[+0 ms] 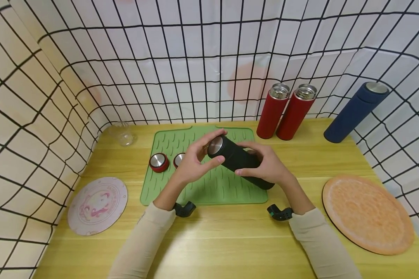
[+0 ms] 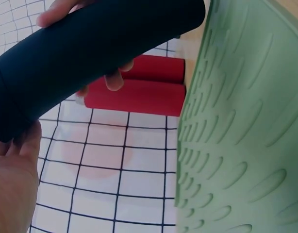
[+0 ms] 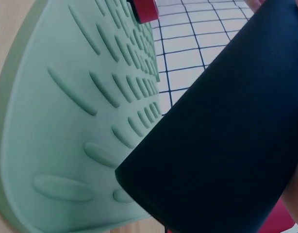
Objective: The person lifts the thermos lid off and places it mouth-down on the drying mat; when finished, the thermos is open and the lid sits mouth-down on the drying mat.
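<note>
A black thermos flask (image 1: 241, 158) is held tilted above the green drying mat (image 1: 199, 193), its steel-topped lid (image 1: 215, 145) up toward the left. My left hand (image 1: 191, 166) grips the lid end, thumb on the near side and fingers beyond it. Round the body of the flask my right hand (image 1: 270, 164) is wrapped; in the left wrist view its fingertips (image 2: 114, 81) show past the flask's edge. On the mat's left part sit two red lids with steel tops, one in full view (image 1: 159, 162), the other (image 1: 179, 159) partly behind my left hand.
Two red flasks (image 1: 273, 112) (image 1: 296, 114) with steel mouths showing stand at the back right. Farther right is a blue flask (image 1: 354, 112). A clear glass cup (image 1: 123, 135) stands back left. Round mats, pink (image 1: 97, 205) and orange (image 1: 368, 215), flank the work area. Black wire grids (image 1: 202, 58) enclose the table.
</note>
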Demonstrator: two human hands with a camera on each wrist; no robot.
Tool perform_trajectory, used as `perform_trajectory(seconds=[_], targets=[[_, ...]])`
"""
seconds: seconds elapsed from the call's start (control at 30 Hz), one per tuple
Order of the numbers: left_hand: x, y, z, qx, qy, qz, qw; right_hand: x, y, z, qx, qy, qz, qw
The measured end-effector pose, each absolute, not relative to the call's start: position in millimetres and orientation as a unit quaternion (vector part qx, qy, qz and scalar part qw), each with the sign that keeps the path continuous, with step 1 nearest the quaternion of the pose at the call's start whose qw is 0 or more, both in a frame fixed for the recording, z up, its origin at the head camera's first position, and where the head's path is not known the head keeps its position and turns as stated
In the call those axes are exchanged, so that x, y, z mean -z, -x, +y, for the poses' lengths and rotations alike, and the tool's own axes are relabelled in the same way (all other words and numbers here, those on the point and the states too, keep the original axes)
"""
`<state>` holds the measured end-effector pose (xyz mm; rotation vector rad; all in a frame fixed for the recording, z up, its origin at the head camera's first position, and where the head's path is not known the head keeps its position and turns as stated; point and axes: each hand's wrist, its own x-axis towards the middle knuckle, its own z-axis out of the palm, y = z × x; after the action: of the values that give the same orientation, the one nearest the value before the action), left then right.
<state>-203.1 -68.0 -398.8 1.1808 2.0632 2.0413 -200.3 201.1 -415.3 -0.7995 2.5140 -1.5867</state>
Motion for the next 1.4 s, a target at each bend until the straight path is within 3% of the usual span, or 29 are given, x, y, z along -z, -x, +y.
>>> perform_trajectory(seconds=[0.3, 0.47, 0.93, 1.2, 1.4], targets=[[400.6, 206.4, -72.0, -0.661, -0.424, 0.618, 0.012, 412.2, 201.9, 198.5, 0.535, 0.304, 0.786, 0.063], [400.4, 204.5, -69.9, -0.647, -0.426, 0.632, -0.004, 409.0, 199.6, 197.9, 0.522, 0.312, 0.793, 0.041], [401.1, 194.5, -58.2, -0.670, -0.260, 0.692, -0.062, 408.2, 195.0, 186.1, 0.450, 0.283, 0.843, -0.077], [397.6, 197.6, -67.3, -0.654, -0.405, 0.638, 0.017, 405.1, 194.9, 196.1, 0.493, 0.329, 0.805, -0.011], [395.9, 198.9, -72.1, -0.644, -0.464, 0.607, 0.037, 405.1, 195.3, 199.3, 0.525, 0.349, 0.775, 0.037]])
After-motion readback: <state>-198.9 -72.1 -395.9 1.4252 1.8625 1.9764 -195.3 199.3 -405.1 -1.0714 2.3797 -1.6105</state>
